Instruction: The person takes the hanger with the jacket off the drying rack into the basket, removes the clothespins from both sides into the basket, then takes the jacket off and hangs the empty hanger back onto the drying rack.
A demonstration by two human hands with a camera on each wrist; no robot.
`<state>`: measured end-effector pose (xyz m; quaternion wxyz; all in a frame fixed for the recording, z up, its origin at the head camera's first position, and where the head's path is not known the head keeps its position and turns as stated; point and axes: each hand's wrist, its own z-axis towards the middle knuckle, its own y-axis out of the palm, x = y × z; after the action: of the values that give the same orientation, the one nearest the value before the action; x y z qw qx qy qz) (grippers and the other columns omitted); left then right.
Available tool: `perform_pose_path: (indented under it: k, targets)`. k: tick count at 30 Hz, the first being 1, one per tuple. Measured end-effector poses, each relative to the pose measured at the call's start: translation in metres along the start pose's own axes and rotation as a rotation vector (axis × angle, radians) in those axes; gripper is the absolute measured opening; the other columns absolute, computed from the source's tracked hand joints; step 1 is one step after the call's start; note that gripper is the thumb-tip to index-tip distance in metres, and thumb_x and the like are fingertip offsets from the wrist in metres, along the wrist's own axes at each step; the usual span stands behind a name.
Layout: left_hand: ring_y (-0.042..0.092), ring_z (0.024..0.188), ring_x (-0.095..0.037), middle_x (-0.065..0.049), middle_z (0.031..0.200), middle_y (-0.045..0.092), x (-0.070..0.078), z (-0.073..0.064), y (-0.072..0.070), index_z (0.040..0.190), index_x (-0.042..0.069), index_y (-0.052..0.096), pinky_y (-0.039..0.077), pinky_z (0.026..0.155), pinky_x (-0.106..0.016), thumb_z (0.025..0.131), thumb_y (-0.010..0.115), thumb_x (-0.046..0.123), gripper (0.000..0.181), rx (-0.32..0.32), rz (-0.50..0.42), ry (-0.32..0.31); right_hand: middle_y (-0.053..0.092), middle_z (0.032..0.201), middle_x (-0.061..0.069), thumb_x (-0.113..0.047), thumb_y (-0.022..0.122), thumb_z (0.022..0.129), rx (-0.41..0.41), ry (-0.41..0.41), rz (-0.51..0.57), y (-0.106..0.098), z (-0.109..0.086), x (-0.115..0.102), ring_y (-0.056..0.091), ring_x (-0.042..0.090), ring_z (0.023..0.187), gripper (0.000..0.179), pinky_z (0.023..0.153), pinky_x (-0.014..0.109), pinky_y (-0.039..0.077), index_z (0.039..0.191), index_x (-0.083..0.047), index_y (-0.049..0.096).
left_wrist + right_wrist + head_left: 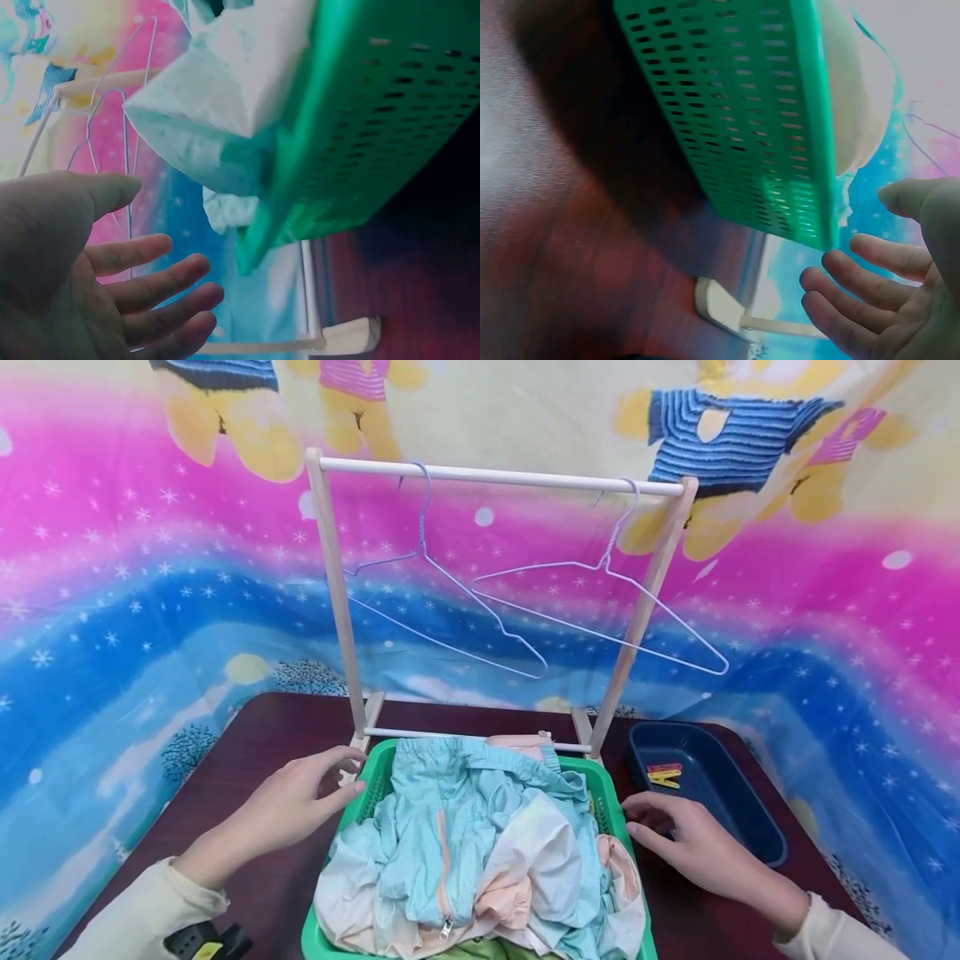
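A green plastic basket with slotted walls stands at the front of the table, heaped with light blue, white and peach clothes. On top lies a light blue garment with a peach zipper strip and a metal zipper pull. My left hand is beside the basket's left rim, fingers spread and relaxed; its wrist view shows the palm apart from the green wall. My right hand is by the right rim with loosely bent fingers. In its wrist view the fingers hold nothing.
Behind the basket stands a wooden rack with a white top bar. Two lilac wire hangers, one left and one right, hang on it. A dark blue tray at right holds red and yellow clothespins. A black object lies at lower left.
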<state>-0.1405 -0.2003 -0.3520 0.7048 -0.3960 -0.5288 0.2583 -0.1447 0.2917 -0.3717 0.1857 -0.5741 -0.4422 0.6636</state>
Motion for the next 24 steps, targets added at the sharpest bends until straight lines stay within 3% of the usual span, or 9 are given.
perform_pose_path:
  k: [7, 16, 24]
  targets:
    - [0.069, 0.086, -0.009, 0.004, 0.101, 0.075, -0.014, -0.006, 0.005, 0.127, 0.012, 0.065, 0.054, 0.071, -0.035, 0.1, 0.064, 0.035, 0.036, -0.046, -0.012, -0.103, 0.071, 0.107, 0.002, -0.034, 0.063, 0.101, -0.015, 0.061, 0.021, 0.006, -0.003, 0.008, 0.065, 0.0, 0.085, 0.034, 0.07, 0.022, 0.054, 0.123, -0.008, 0.066]
    - [0.068, 0.087, -0.009, 0.005, 0.097, 0.073, -0.027, -0.012, 0.016, 0.122, 0.01, 0.068, 0.055, 0.073, -0.034, 0.1, 0.063, 0.031, 0.03, -0.122, -0.088, -0.128, 0.069, 0.088, 0.003, -0.029, 0.061, 0.101, -0.091, 0.076, 0.093, 0.009, -0.003, 0.016, 0.064, 0.014, 0.068, 0.032, 0.059, 0.028, 0.052, 0.118, -0.003, 0.068]
    - [0.059, 0.07, -0.004, 0.005, 0.082, 0.069, -0.039, -0.016, 0.023, 0.101, 0.008, 0.074, 0.048, 0.062, -0.024, 0.101, 0.062, 0.021, 0.018, -0.192, -0.183, -0.034, 0.066, 0.08, 0.003, -0.022, 0.057, 0.104, -0.161, 0.006, 0.204, 0.009, 0.0, 0.024, 0.057, 0.012, 0.059, 0.025, 0.058, 0.028, 0.051, 0.11, -0.004, 0.072]
